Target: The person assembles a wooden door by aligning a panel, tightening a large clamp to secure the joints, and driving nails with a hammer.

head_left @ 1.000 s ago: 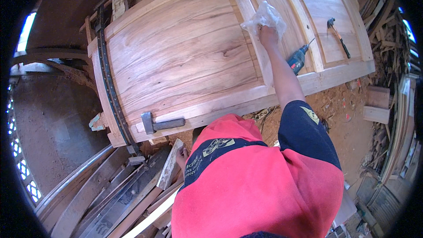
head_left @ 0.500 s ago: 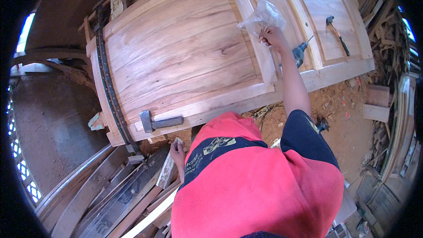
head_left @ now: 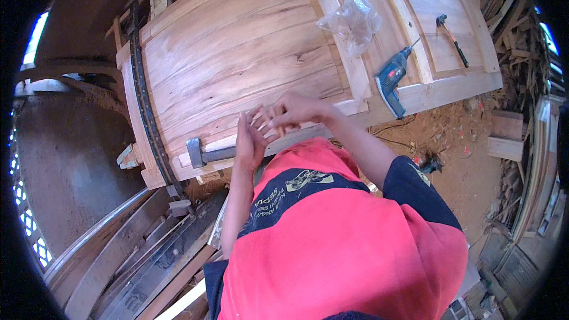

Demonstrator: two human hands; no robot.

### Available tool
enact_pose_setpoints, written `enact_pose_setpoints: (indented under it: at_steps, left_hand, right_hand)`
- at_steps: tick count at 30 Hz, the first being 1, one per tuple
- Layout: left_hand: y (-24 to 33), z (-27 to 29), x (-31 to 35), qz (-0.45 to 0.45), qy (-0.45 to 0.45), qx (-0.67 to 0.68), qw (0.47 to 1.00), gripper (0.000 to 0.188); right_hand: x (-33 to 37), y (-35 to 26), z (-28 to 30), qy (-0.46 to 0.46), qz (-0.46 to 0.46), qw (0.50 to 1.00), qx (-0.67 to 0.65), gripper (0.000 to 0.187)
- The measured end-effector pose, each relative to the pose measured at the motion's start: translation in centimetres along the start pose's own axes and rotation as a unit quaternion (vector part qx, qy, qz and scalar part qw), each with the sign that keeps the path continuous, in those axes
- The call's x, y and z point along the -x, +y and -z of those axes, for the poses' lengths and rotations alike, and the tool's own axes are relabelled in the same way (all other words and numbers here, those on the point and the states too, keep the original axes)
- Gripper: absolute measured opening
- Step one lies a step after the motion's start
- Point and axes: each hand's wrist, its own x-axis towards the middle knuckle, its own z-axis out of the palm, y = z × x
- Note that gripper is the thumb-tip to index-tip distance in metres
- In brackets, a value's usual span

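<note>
Above the near edge of the panelled door (head_left: 237, 53), the left hand (head_left: 253, 142) is hovering, fingers spread, the right hand (head_left: 296, 111) curled beside it, its grip unclear; along that edge a sledgehammer (head_left: 214, 155) is lying.

The wooden panel (head_left: 237, 53) looks smooth, the plastic bag (head_left: 357, 22) glossy.

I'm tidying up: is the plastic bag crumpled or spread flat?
Crumpled: the plastic bag lies bunched on the wooden panel, its clear film creased.
</note>
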Motion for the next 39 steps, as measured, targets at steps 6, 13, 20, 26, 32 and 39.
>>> enact_pose_setpoints:
  at_steps: [6, 13, 20, 26, 32, 39]
  left_hand:
    - [-2.8, 2.2, -1.8, 0.076, -0.007, 0.117, 0.99, 0.042]
    - [-2.2, 0.2, -1.2, 0.051, 0.009, 0.012, 0.999, 0.04]
    - [-1.4, 0.3, -0.2, 0.038, 0.061, -0.001, 0.997, 0.038]
    - [-1.1, 1.6, 0.2, -0.031, 0.086, -0.095, 0.991, 0.032]
    - [-0.7, -1.0, 1.1, -0.215, 0.064, -0.229, 0.947, 0.028]
    - [-1.3, 0.0, 0.2, -0.224, 0.133, -0.267, 0.928, 0.017]
  right_hand:
    - [-1.9, 2.0, -4.4, 0.157, 0.077, 0.966, 0.191, 0.023]
    - [-0.9, 1.1, -3.9, 0.135, 0.004, 0.98, 0.144, 0.02]
    - [-1.3, 2.0, -3.6, 0.139, 0.018, 0.99, -0.006, 0.027]
    - [-0.5, 0.9, -3.5, 0.152, 0.032, 0.962, -0.225, 0.041]
    - [-0.6, 2.1, -4.2, 0.13, 0.009, 0.892, -0.432, 0.023]
    - [-0.1, 3.9, -5.9, 0.12, -0.017, 0.907, -0.404, 0.017]
